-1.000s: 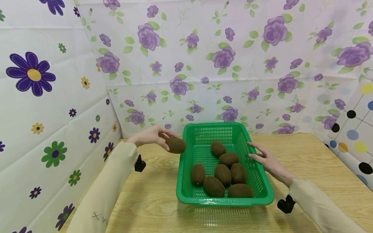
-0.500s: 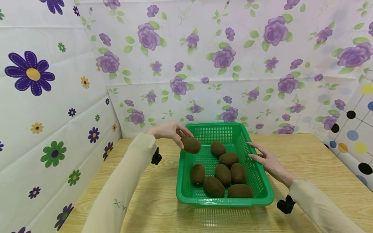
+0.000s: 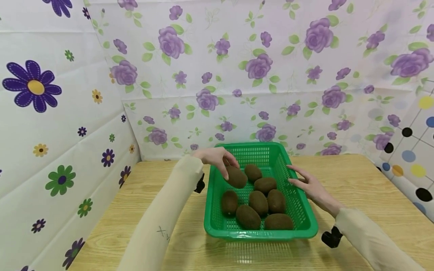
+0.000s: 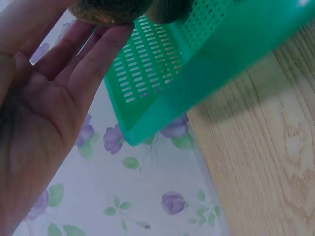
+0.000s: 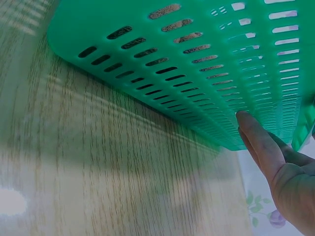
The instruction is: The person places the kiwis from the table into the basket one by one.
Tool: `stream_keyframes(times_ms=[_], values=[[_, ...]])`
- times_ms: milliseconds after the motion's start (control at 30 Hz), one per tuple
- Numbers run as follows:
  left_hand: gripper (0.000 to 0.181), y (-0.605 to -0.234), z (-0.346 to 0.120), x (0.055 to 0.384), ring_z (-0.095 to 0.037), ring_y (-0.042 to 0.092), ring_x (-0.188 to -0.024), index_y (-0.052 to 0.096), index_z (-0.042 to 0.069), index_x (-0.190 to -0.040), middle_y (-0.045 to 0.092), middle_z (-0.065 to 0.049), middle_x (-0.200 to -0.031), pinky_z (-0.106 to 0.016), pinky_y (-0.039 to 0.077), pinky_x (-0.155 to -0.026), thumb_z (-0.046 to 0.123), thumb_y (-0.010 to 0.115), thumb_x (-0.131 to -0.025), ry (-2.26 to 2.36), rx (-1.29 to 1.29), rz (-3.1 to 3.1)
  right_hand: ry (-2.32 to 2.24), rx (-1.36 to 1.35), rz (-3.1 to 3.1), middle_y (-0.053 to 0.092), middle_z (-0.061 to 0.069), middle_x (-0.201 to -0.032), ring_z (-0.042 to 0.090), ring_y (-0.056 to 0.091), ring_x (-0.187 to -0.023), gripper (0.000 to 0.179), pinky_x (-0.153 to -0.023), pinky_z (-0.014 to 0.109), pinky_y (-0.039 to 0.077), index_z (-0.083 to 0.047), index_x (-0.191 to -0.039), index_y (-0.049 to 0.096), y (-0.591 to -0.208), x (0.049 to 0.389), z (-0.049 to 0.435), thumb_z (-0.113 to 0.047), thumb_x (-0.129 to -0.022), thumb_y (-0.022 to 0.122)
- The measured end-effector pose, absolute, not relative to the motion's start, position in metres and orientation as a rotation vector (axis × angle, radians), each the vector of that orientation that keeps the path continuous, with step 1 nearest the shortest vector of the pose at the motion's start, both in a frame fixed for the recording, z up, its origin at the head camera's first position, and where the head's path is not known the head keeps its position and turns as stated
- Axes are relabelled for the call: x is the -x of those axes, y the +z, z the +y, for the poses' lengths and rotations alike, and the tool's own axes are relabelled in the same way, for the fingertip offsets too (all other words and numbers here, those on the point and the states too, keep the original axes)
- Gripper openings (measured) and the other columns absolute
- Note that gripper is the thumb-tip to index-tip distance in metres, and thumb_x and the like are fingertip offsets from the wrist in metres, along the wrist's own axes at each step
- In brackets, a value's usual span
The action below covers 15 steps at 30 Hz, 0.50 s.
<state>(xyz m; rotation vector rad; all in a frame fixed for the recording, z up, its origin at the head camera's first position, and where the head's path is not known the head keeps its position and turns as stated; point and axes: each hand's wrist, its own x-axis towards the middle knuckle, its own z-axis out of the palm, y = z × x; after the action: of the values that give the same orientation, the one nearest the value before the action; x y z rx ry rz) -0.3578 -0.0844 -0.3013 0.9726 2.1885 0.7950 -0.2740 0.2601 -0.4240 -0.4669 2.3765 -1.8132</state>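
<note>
My left hand (image 3: pixel 217 157) holds a brown fuzzy kiwi (image 3: pixel 236 177) between thumb and fingers, over the left part of a green plastic basket (image 3: pixel 208 203). In the left wrist view the same kiwi (image 4: pixel 110 10) shows at the top edge, against the fingertips. Several other kiwis lie in the basket, including one kiwi (image 3: pixel 258 203) near its middle and another kiwi (image 3: pixel 278 222) by the front wall. My right hand (image 3: pixel 313 188) rests at the basket's right rim. Seen from the right wrist, its fairly straight fingers (image 5: pixel 261 142) touch the slotted outer wall.
The basket stands on a wooden table (image 3: pixel 169 241). A cloth with purple roses (image 3: pixel 259 67) hangs behind it, and a flower-print cloth (image 3: pixel 61 143) covers the left side. At right is a dotted cloth (image 3: pixel 418 150).
My left hand has carried the kiwi rightward, from outside the basket's left rim to over its inside, and slightly lower. The right hand and the other kiwis have stayed put.
</note>
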Motion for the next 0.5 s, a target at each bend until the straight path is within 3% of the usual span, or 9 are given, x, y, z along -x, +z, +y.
stream_keyframes(times_ms=[67, 100, 133, 233, 300, 400, 500], values=[[0.045, -0.305, -0.079, 0.359, -0.017, 0.052, -0.099, 0.063, 0.007, -0.112, 0.059, 0.000, -0.108, -0.028, 0.045, -0.079, 0.001, 0.077, -0.069, 0.801, -0.960, 2.182, -1.819, 0.460, 2.378, 0.009, 0.014, -0.147, 0.035, 0.049, -0.077, 0.060, -0.045, 0.037, 0.034, -0.018, -0.145, 0.024, -0.424, 0.274, 0.260, -0.029, -0.093, 0.052], [0.044, -0.306, -0.077, 0.360, -0.017, 0.053, -0.097, 0.063, 0.006, -0.111, 0.060, 0.000, -0.106, -0.027, 0.045, -0.079, 0.001, 0.077, -0.069, 0.803, -0.954, 2.183, -1.822, 0.460, 2.376, 0.010, 0.015, -0.146, 0.029, 0.049, -0.073, 0.060, -0.042, 0.039, 0.030, -0.018, -0.145, 0.024, -0.424, 0.274, 0.260, -0.029, -0.093, 0.052], [0.044, -0.307, -0.075, 0.360, -0.016, 0.054, -0.096, 0.062, 0.005, -0.110, 0.060, -0.001, -0.105, -0.027, 0.046, -0.079, 0.000, 0.077, -0.069, 0.799, -0.946, 2.189, -1.823, 0.466, 2.376, 0.009, 0.015, -0.147, 0.020, 0.051, -0.081, 0.060, -0.042, 0.038, 0.032, -0.017, -0.145, 0.024, -0.424, 0.274, 0.260, -0.028, -0.093, 0.052], [0.041, -0.310, -0.069, 0.361, -0.016, 0.056, -0.093, 0.062, 0.003, -0.109, 0.061, -0.003, -0.101, -0.027, 0.047, -0.076, -0.001, 0.076, -0.071, 0.792, -0.931, 2.199, -1.835, 0.456, 2.355, 0.017, 0.020, -0.144, 0.010, 0.033, -0.050, 0.059, -0.039, 0.044, 0.020, -0.019, -0.145, 0.024, -0.424, 0.274, 0.259, -0.028, -0.093, 0.052], [0.040, -0.312, -0.066, 0.361, -0.016, 0.057, -0.091, 0.062, 0.002, -0.109, 0.062, -0.003, -0.099, -0.027, 0.047, -0.075, 0.000, 0.075, -0.072, 0.774, -0.937, 2.209, -1.831, 0.463, 2.359, 0.016, 0.020, -0.144, 0.002, 0.045, -0.063, 0.060, -0.038, 0.041, 0.026, -0.018, -0.145, 0.024, -0.424, 0.274, 0.259, -0.028, -0.093, 0.052], [0.039, -0.314, -0.062, 0.362, -0.015, 0.058, -0.089, 0.063, 0.002, -0.109, 0.063, -0.003, -0.098, -0.026, 0.048, -0.074, 0.000, 0.075, -0.072, 0.756, -0.950, 2.225, -1.838, 0.462, 2.361, 0.022, 0.025, -0.140, 0.004, 0.041, -0.052, 0.059, -0.038, 0.037, 0.029, -0.018, -0.144, 0.024, -0.424, 0.275, 0.259, -0.027, -0.093, 0.052], [0.040, -0.316, -0.059, 0.363, -0.014, 0.057, -0.089, 0.063, 0.002, -0.110, 0.062, -0.002, -0.099, -0.025, 0.047, -0.074, 0.000, 0.075, -0.072, 0.728, -0.959, 2.245, -1.840, 0.456, 2.360, 0.018, 0.022, -0.143, 0.006, 0.047, -0.057, 0.059, -0.038, 0.039, 0.028, -0.018, -0.144, 0.024, -0.425, 0.275, 0.259, -0.026, -0.093, 0.052]])
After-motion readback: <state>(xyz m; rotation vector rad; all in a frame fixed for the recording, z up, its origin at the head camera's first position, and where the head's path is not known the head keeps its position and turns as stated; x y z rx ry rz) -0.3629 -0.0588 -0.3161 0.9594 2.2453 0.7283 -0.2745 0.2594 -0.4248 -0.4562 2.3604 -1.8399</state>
